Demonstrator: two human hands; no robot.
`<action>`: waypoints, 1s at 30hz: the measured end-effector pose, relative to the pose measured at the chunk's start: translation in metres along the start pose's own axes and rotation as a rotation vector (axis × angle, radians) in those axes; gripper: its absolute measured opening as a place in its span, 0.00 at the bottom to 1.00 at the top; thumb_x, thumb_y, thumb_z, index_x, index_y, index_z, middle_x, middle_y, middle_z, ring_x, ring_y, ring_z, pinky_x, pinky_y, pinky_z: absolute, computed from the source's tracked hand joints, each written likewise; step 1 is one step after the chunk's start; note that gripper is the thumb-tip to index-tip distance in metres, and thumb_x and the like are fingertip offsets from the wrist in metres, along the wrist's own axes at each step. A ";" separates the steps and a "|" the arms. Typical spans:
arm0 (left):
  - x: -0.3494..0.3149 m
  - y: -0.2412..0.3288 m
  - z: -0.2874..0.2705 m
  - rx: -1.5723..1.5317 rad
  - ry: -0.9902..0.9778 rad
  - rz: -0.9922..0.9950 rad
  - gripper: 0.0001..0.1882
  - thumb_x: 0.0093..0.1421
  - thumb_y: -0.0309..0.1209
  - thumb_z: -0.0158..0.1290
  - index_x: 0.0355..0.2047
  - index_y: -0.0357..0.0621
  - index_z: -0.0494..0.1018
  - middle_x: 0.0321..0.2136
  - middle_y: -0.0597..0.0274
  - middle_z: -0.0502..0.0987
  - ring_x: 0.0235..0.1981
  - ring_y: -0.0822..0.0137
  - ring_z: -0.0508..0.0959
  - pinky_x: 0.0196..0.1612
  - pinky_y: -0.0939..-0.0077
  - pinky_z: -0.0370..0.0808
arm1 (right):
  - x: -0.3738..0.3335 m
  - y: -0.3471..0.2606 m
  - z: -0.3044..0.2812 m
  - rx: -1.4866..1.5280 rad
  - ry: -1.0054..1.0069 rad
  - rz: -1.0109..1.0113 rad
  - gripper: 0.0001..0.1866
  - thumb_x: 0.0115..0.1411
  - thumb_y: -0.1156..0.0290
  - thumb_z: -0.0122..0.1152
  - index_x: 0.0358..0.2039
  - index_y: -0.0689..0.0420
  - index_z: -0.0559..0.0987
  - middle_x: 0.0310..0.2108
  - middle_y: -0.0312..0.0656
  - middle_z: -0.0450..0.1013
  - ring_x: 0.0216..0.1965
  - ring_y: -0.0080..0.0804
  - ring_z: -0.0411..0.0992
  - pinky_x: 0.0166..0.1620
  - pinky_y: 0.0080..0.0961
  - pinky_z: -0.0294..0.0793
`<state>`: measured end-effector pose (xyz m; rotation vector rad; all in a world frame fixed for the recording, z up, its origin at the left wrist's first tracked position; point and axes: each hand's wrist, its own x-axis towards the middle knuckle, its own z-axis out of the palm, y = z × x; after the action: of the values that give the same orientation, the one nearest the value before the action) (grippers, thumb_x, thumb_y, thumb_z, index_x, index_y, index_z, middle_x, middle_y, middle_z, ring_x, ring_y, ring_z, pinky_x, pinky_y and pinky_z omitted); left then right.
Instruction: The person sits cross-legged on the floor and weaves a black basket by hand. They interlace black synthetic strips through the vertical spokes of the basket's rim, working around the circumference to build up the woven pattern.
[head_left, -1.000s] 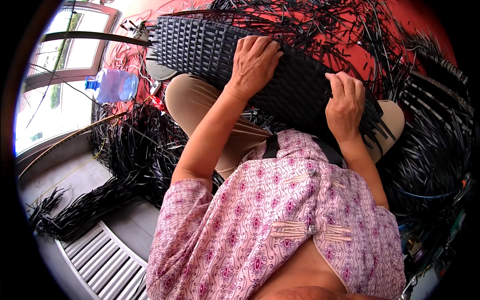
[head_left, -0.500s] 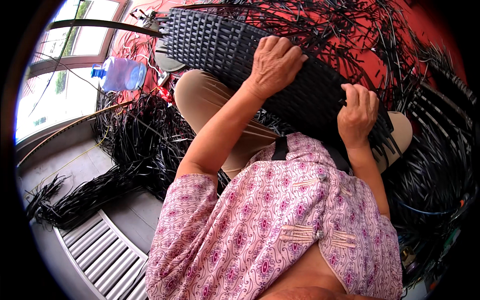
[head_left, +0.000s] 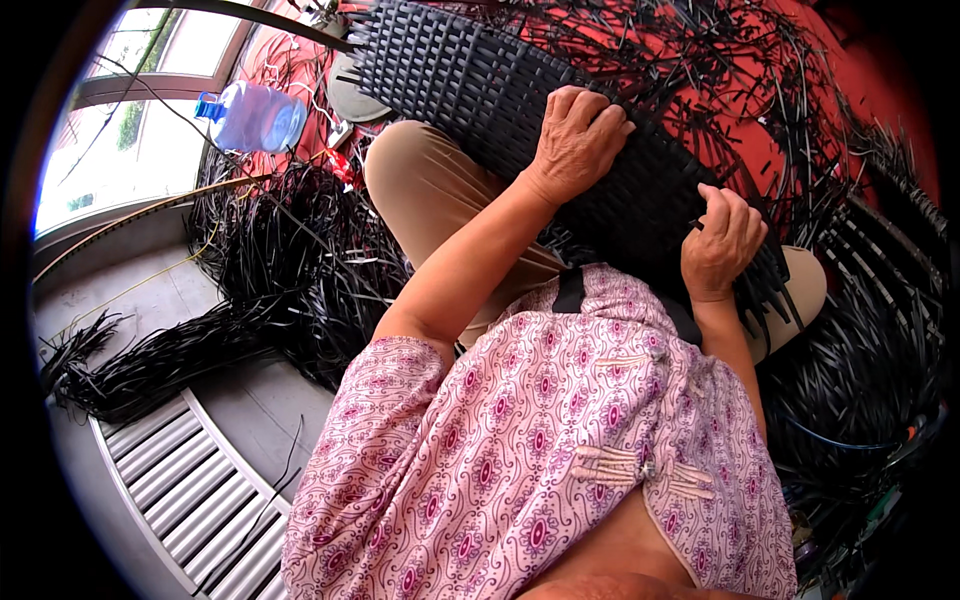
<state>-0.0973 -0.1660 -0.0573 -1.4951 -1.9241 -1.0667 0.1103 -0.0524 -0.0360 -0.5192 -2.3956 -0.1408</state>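
A long panel woven from flat black strips (head_left: 455, 72) lies slanting across my lap, from the upper left down to the right. My left hand (head_left: 580, 140) is closed over its middle, with the fingers bent toward the far edge. Farther right, my right hand (head_left: 722, 245) has its fingers curled against the panel near its right end. Whether a single strip sits between those fingertips is too small to tell. Loose strip ends (head_left: 770, 305) hang from the panel's right end, over my right knee.
Loose black strips (head_left: 650, 40) litter the red floor covering (head_left: 780, 30) beyond the panel. Large bundles of strips lie at the left (head_left: 280, 240) and right (head_left: 850, 350). A clear water jug (head_left: 258, 118) lies by the window. A slatted white rack (head_left: 190, 490) stands lower left.
The view has shifted slightly, and both hands with the panel appear a little farther right. My left hand still rests on the panel; the right-hand fingers remain curled.
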 end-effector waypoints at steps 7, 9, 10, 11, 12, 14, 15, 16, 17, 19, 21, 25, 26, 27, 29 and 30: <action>0.030 -0.039 -0.014 0.172 0.243 -0.288 0.18 0.65 0.33 0.55 0.52 0.41 0.70 0.48 0.48 0.71 0.50 0.49 0.69 0.56 0.54 0.64 | 0.001 0.002 0.004 0.046 0.050 -0.005 0.17 0.55 0.81 0.57 0.44 0.48 0.79 0.39 0.32 0.72 0.38 0.35 0.70 0.41 0.35 0.66; 0.025 -0.054 -0.017 0.249 0.128 -0.347 0.29 0.69 0.44 0.49 0.63 0.37 0.63 0.60 0.44 0.65 0.62 0.46 0.63 0.65 0.52 0.56 | 0.004 0.000 0.002 0.069 0.056 -0.003 0.18 0.54 0.82 0.57 0.44 0.49 0.79 0.39 0.33 0.72 0.37 0.36 0.70 0.41 0.35 0.66; 0.020 -0.055 -0.015 0.314 0.067 -0.345 0.32 0.69 0.46 0.47 0.64 0.35 0.61 0.62 0.43 0.64 0.65 0.45 0.61 0.67 0.52 0.53 | 0.003 0.000 0.001 0.073 0.055 0.001 0.18 0.54 0.82 0.57 0.45 0.49 0.79 0.39 0.33 0.72 0.37 0.36 0.70 0.42 0.35 0.66; 0.018 -0.057 -0.013 0.381 0.007 -0.343 0.34 0.69 0.49 0.46 0.66 0.34 0.60 0.64 0.42 0.62 0.67 0.45 0.58 0.69 0.51 0.51 | 0.002 0.000 0.001 0.078 0.053 0.005 0.19 0.54 0.82 0.57 0.45 0.49 0.79 0.39 0.33 0.72 0.37 0.36 0.70 0.42 0.35 0.66; 0.012 -0.057 -0.013 0.311 -0.045 -0.409 0.40 0.69 0.53 0.42 0.68 0.31 0.56 0.68 0.40 0.58 0.71 0.45 0.53 0.71 0.52 0.46 | 0.001 0.001 0.003 0.075 0.046 0.010 0.19 0.54 0.81 0.58 0.45 0.49 0.79 0.40 0.33 0.72 0.38 0.36 0.70 0.42 0.35 0.66; -0.002 -0.050 -0.014 0.305 -0.054 -0.434 0.41 0.69 0.53 0.44 0.69 0.31 0.53 0.69 0.40 0.55 0.72 0.44 0.52 0.71 0.51 0.47 | 0.002 -0.001 0.001 0.073 0.053 0.013 0.19 0.54 0.82 0.58 0.45 0.49 0.79 0.40 0.33 0.72 0.38 0.36 0.71 0.42 0.35 0.67; -0.005 -0.049 -0.013 0.300 -0.060 -0.446 0.42 0.69 0.54 0.44 0.69 0.31 0.53 0.70 0.40 0.54 0.72 0.43 0.51 0.71 0.51 0.46 | 0.002 -0.001 0.000 0.074 0.055 0.013 0.18 0.54 0.82 0.58 0.45 0.49 0.79 0.40 0.33 0.73 0.38 0.36 0.71 0.42 0.35 0.67; -0.008 -0.047 -0.015 0.291 -0.052 -0.444 0.43 0.68 0.54 0.45 0.70 0.31 0.52 0.70 0.39 0.53 0.72 0.43 0.51 0.71 0.50 0.47 | 0.001 0.000 0.001 0.068 0.054 0.011 0.18 0.54 0.82 0.57 0.45 0.49 0.80 0.40 0.34 0.73 0.38 0.36 0.71 0.42 0.35 0.67; -0.008 -0.047 -0.015 0.306 -0.057 -0.445 0.42 0.67 0.52 0.47 0.70 0.32 0.52 0.70 0.39 0.53 0.72 0.43 0.52 0.71 0.51 0.48 | -0.001 0.000 0.002 0.070 0.053 0.012 0.18 0.55 0.82 0.57 0.45 0.49 0.80 0.39 0.34 0.73 0.38 0.35 0.71 0.42 0.35 0.67; -0.006 -0.042 -0.016 0.300 -0.073 -0.467 0.42 0.67 0.50 0.48 0.70 0.32 0.52 0.70 0.39 0.53 0.71 0.43 0.53 0.70 0.52 0.49 | -0.002 0.001 0.002 0.073 0.058 0.015 0.18 0.55 0.82 0.56 0.45 0.49 0.80 0.39 0.34 0.73 0.37 0.35 0.71 0.42 0.35 0.67; -0.013 -0.040 -0.014 0.323 -0.051 -0.485 0.42 0.66 0.49 0.50 0.70 0.33 0.52 0.70 0.40 0.53 0.71 0.43 0.54 0.70 0.53 0.50 | -0.001 0.001 0.003 0.076 0.059 0.014 0.19 0.55 0.83 0.56 0.45 0.49 0.79 0.39 0.33 0.72 0.37 0.35 0.71 0.42 0.35 0.67; 0.000 -0.034 -0.030 0.250 -0.091 -0.617 0.39 0.69 0.51 0.46 0.68 0.32 0.56 0.69 0.38 0.56 0.70 0.44 0.56 0.70 0.53 0.51 | -0.003 0.001 0.001 0.083 0.069 0.000 0.19 0.55 0.83 0.57 0.46 0.49 0.79 0.40 0.33 0.72 0.38 0.35 0.70 0.42 0.35 0.67; 0.006 -0.034 -0.035 0.213 -0.110 -0.665 0.38 0.69 0.52 0.45 0.67 0.31 0.57 0.68 0.37 0.57 0.69 0.44 0.57 0.70 0.53 0.51 | -0.002 0.001 0.001 0.081 0.080 -0.001 0.19 0.55 0.83 0.57 0.46 0.49 0.79 0.40 0.34 0.72 0.38 0.35 0.70 0.42 0.35 0.67; 0.011 -0.042 -0.034 0.213 -0.009 -0.656 0.39 0.70 0.55 0.41 0.66 0.31 0.60 0.67 0.37 0.59 0.68 0.44 0.59 0.69 0.53 0.52 | -0.001 0.002 0.001 0.083 0.082 0.001 0.19 0.55 0.83 0.57 0.46 0.49 0.79 0.40 0.34 0.72 0.38 0.35 0.70 0.42 0.35 0.67; 0.021 -0.067 -0.038 0.346 0.066 -0.629 0.40 0.70 0.56 0.40 0.66 0.31 0.59 0.67 0.37 0.59 0.68 0.44 0.59 0.69 0.53 0.53 | 0.000 0.002 0.000 0.100 0.072 -0.005 0.19 0.55 0.83 0.57 0.46 0.49 0.79 0.40 0.34 0.72 0.37 0.35 0.70 0.42 0.35 0.66; 0.021 -0.081 -0.039 0.409 0.011 -0.640 0.41 0.69 0.57 0.41 0.67 0.31 0.58 0.67 0.37 0.59 0.68 0.44 0.59 0.69 0.53 0.52 | 0.001 0.002 -0.001 0.113 0.073 -0.007 0.20 0.55 0.83 0.57 0.46 0.49 0.79 0.41 0.34 0.72 0.37 0.35 0.70 0.42 0.35 0.66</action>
<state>-0.1838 -0.1939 -0.0419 -0.6604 -2.4972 -0.8301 0.1112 -0.0505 -0.0346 -0.4454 -2.3190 -0.0270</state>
